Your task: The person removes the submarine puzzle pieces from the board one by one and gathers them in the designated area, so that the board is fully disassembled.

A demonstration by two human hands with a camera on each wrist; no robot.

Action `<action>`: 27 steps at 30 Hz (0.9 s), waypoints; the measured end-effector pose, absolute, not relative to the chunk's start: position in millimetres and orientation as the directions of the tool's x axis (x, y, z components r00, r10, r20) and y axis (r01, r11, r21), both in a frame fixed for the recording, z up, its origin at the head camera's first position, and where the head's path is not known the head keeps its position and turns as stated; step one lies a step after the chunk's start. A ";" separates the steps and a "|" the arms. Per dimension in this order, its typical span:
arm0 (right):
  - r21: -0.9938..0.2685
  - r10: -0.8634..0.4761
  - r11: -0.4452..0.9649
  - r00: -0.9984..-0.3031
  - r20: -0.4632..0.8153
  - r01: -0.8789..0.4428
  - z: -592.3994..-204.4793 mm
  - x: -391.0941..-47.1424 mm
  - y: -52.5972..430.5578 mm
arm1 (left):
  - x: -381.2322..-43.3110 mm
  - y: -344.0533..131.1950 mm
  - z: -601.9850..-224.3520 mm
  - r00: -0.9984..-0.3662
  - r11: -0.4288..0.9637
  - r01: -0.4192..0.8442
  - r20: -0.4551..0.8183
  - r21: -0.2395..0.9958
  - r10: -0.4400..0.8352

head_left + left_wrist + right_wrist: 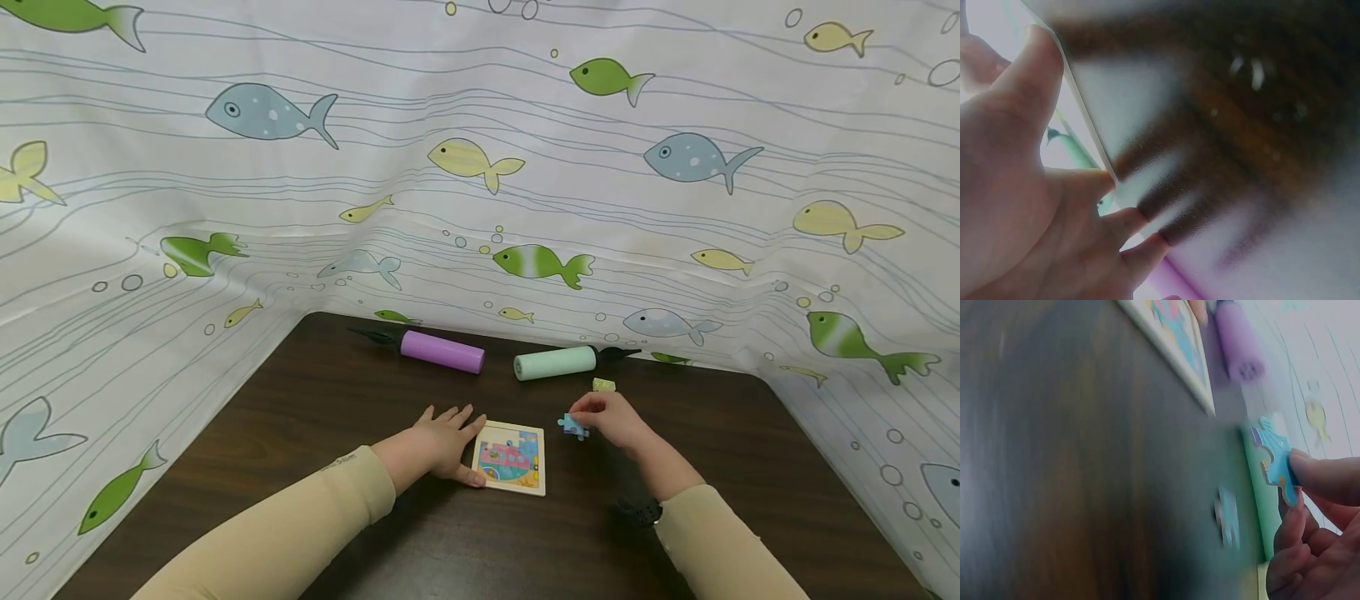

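A small square jigsaw puzzle (542,467) in a pale wooden frame lies on the dark table, its picture pink, blue and yellow, with a bare wooden patch at the upper left. My left hand (444,446) lies with spread fingers at the frame's left side; thumb and index finger touch its edge. Right of the frame, my right hand (611,419) pinches a light-blue puzzle piece (1277,457) between thumb and fingers, and the piece is tilted in the right wrist view. Below it there, a blurred blue shape (1229,517) shows on the tabletop; whether reflection or second piece, I cannot tell.
Behind the puzzle lie a purple hand pump (442,352) and a mint-green hand pump (557,363), both with black nozzles. A small yellow block (603,385) sits just beyond my right hand. A fish-patterned curtain (420,208) surrounds the glossy table.
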State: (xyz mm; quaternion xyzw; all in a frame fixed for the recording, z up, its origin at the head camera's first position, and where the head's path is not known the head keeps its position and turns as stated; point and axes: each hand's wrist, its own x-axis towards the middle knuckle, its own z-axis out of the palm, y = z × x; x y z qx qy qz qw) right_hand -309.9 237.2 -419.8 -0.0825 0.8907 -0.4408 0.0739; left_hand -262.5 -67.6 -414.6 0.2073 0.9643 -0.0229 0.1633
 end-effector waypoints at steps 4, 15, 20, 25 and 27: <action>-0.766 -0.176 0.640 -0.981 -0.076 -0.055 -416.5 -310.6 269.5 | -262.8 -67.8 -413.7 -0.861 0.914 0.405 -0.327 0.024 0.390; -0.732 -0.092 0.680 -0.988 -0.127 0.031 -423.7 -308.5 321.1 | -262.6 -68.6 -411.0 -0.861 0.915 0.403 -0.330 0.025 0.388; -0.724 -0.068 0.689 -0.992 -0.103 0.028 -425.5 -307.8 319.0 | -263.0 -68.0 -412.6 -0.857 0.914 0.405 -0.338 0.024 0.389; -0.736 -0.076 0.677 -0.994 -0.076 0.004 -421.9 -307.6 304.4 | -263.0 -67.1 -413.8 -0.854 0.914 0.405 -0.343 0.030 0.390; -0.748 -0.093 0.664 -0.994 -0.064 -0.014 -419.1 -307.0 294.1 | -263.1 -66.7 -414.4 -0.855 0.914 0.404 -0.343 0.031 0.389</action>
